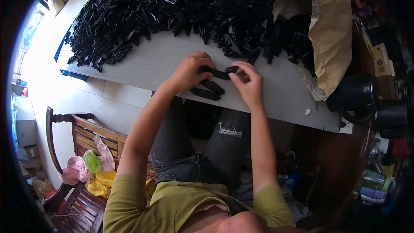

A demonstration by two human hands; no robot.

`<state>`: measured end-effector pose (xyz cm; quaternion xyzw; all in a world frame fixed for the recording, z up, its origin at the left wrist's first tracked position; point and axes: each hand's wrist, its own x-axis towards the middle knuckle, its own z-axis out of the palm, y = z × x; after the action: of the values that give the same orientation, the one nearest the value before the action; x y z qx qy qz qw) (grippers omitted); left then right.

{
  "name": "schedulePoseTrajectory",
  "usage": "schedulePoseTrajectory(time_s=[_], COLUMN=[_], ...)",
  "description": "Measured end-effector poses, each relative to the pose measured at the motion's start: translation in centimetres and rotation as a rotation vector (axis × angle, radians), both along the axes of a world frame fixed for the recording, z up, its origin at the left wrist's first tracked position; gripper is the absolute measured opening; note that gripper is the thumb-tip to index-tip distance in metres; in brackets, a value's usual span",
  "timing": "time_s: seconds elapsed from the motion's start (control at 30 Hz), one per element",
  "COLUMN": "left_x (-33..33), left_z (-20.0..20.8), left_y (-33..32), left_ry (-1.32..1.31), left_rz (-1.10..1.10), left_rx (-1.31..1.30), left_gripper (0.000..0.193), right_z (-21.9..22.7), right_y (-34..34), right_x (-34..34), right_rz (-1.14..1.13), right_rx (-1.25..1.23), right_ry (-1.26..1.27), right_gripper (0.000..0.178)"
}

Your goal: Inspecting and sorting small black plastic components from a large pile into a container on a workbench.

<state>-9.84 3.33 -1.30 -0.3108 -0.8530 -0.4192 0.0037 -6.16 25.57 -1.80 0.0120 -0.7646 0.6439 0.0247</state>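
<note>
Over the table's near edge, my left hand (pixel 190 70) is closed on a long black plastic piece (pixel 219 74) that points to the right. My right hand (pixel 249 84) pinches a small black part (pixel 231 69) at that piece's right end; whether the two are joined I cannot tell. Just below my left hand, a black strip (pixel 205 93) and another black strip (pixel 213 87) lie close together at the table's edge. Beyond both hands spreads a big heap of similar black plastic pieces (pixel 207 6). Their exact kind is too small to make out.
A torn brown paper sack (pixel 334 39) spills black pieces on the right of the grey table (pixel 168 62). Black mugs or pots (pixel 353 95) stand beyond its right end. To my left is a wooden chair (pixel 82 123) with pink and yellow cloths (pixel 103 183).
</note>
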Motion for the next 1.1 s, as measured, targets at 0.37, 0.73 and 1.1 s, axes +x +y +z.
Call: schedulePoseTrajectory(time_s=[0.37,0.73,1.1], left_x=[0.5,0.7,1.2], left_z=[-0.3,0.3,-0.6], left_y=[-0.1,0.2,0.5], left_ry=[-0.026,-0.076,-0.019], left_rz=[0.027,0.048,0.076], left_rx=[0.059,0.124,0.104], left_gripper=[0.026,0.024,0.027], right_z=[0.0,0.3,-0.7], right_y=[0.9,-0.1,-1.0], right_x=[0.1,0.3,0.6], right_rz=[0.099,0.094,0.046], right_rx=[0.432,0.609,0.712], right_ry=[0.413,0.456,0.555], right_gripper=[0.028,0.033,0.027])
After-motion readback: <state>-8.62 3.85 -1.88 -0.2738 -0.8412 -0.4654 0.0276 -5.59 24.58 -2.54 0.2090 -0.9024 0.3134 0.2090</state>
